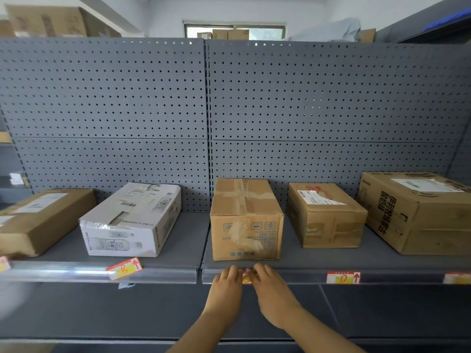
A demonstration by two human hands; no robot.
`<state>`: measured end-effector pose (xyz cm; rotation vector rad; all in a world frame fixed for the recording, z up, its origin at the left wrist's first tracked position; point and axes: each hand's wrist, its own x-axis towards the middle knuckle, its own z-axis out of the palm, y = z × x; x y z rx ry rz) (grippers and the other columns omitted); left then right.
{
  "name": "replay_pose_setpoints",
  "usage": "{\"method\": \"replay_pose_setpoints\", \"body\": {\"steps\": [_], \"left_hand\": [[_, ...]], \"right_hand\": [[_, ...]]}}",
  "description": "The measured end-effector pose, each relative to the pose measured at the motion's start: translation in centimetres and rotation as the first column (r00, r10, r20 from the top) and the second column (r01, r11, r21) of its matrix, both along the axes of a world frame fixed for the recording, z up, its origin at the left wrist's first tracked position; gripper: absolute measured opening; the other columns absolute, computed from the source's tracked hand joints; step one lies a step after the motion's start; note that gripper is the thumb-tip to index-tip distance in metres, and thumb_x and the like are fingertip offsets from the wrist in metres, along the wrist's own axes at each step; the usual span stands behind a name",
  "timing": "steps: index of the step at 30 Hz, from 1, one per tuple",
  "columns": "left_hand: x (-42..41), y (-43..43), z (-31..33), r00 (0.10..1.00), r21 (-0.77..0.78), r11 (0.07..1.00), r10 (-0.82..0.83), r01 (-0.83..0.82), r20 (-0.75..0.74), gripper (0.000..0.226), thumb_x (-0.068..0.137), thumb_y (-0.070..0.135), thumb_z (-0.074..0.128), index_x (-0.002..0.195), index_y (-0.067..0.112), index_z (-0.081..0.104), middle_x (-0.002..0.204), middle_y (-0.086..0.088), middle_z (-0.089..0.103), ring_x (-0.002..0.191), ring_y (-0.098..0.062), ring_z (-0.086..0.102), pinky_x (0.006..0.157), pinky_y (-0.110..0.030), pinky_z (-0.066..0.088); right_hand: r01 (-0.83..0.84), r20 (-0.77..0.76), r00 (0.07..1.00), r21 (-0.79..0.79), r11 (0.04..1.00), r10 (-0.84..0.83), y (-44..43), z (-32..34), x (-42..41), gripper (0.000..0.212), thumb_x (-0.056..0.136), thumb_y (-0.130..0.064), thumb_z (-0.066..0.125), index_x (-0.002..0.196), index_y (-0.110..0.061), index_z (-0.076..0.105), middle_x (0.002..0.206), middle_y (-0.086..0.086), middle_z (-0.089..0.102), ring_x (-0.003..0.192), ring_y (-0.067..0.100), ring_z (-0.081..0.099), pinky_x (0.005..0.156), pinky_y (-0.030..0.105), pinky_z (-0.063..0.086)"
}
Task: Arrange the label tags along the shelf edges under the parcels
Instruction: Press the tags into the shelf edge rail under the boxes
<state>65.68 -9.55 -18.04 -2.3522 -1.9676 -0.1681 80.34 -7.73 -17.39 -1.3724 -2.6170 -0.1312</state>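
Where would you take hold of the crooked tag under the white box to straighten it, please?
I'd pinch its raised right end, the red-arrow corner, coming from the front: the tag lies tilted, that end lifted above the shelf-edge strip below the white box, while its left end sits lower on the strip.
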Motion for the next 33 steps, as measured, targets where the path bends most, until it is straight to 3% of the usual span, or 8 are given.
{"method": "replay_pose_setpoints", "body": {"steps": [3,8,11,14,19,26,31,33], "left_hand": [[-0.5,-0.2,0.7,1.000,0.001,1.000,0.003,-0.003,-0.008,0.063,0.086,0.000,0.052,0.145,0.014,0.036,0.143,-0.007,0.036,0.131,-0.027,0.039,0.107,-0.036,0.035],[-3.2,-1.8,0.6,0.972,0.071,0.973,0.210,-0.218,0.102,0.058,0.083,-0.001,0.048,0.136,0.020,0.041,0.140,-0.002,0.036,0.126,-0.022,0.042,0.103,-0.031,0.037],[-5.3,-3.5,-0.5,0.959,0.034,0.959,0.280,-0.282,0.043,0.057,0.088,0.009,0.048,0.143,0.019,0.034,0.145,-0.004,0.032,0.131,-0.023,0.038,0.105,-0.031,0.036],[-7.4,-5.2,-0.9,0.946,-0.017,0.946,0.323,-0.323,-0.029,0.059,0.089,0.011,0.050,0.144,0.017,0.033,0.145,-0.005,0.033,0.131,-0.026,0.038,0.105,-0.033,0.036],[-13.0,-6.3,0.3,0.916,0.038,0.916,0.401,-0.400,-0.014,0.056,0.088,0.008,0.047,0.142,0.017,0.038,0.144,-0.005,0.039,0.133,-0.025,0.040,0.109,-0.034,0.034],[-23.3,-7.9,0.5,0.868,0.037,0.868,0.495,-0.496,0.041,0.049,0.088,0.011,0.048,0.135,0.022,0.045,0.136,-0.001,0.047,0.127,-0.023,0.045,0.103,-0.033,0.037],[-31.2,-7.0,0.1,0.905,0.038,0.907,0.415,-0.420,0.096,0.047,0.088,0.013,0.051,0.133,0.023,0.046,0.133,0.001,0.047,0.125,-0.021,0.045,0.102,-0.030,0.036],[-34.0,-6.2,0.1,0.929,0.054,0.933,0.348,-0.357,0.126,0.049,0.088,0.011,0.051,0.135,0.024,0.046,0.134,0.003,0.048,0.126,-0.019,0.045,0.102,-0.029,0.036]], "right_hand": [[0.028,-0.121,0.992,-0.002,1.000,-0.028,1.0,0.7,1.4,0.060,0.089,-0.001,0.054,0.145,-0.016,0.037,0.137,0.001,0.040,0.130,0.022,0.036,0.111,0.033,0.036],[0.190,-0.294,0.938,-0.014,0.982,-0.186,1.9,1.5,3.5,0.044,0.093,-0.006,0.053,0.135,-0.018,0.051,0.131,-0.002,0.049,0.123,0.017,0.046,0.104,0.028,0.043],[0.168,-0.261,0.955,0.074,0.983,-0.143,2.2,1.7,2.4,0.042,0.091,-0.003,0.050,0.130,-0.018,0.054,0.127,-0.001,0.053,0.117,0.019,0.047,0.100,0.028,0.041],[0.029,-0.214,0.977,0.133,0.991,0.000,1.6,1.3,-0.9,0.041,0.090,-0.001,0.047,0.127,-0.015,0.056,0.125,0.001,0.054,0.117,0.023,0.047,0.100,0.030,0.036],[-0.203,-0.160,0.962,0.115,0.972,0.220,-0.1,0.2,-8.2,0.038,0.084,0.007,0.043,0.115,-0.009,0.059,0.118,0.007,0.056,0.111,0.029,0.050,0.095,0.032,0.038],[-0.229,-0.182,0.954,0.065,0.971,0.237,-0.5,0.6,-19.1,0.048,0.087,0.006,0.040,0.128,-0.014,0.054,0.126,0.003,0.054,0.114,0.024,0.049,0.090,0.033,0.040],[-0.198,-0.204,0.956,0.072,0.978,0.209,0.5,1.9,-26.6,0.044,0.091,0.001,0.048,0.132,-0.015,0.051,0.131,0.002,0.051,0.118,0.023,0.047,0.088,0.032,0.045],[-0.190,-0.138,0.970,0.083,0.978,0.200,1.1,2.7,-28.9,0.041,0.091,-0.001,0.052,0.130,-0.015,0.052,0.129,0.002,0.050,0.119,0.022,0.046,0.089,0.031,0.045]]}}
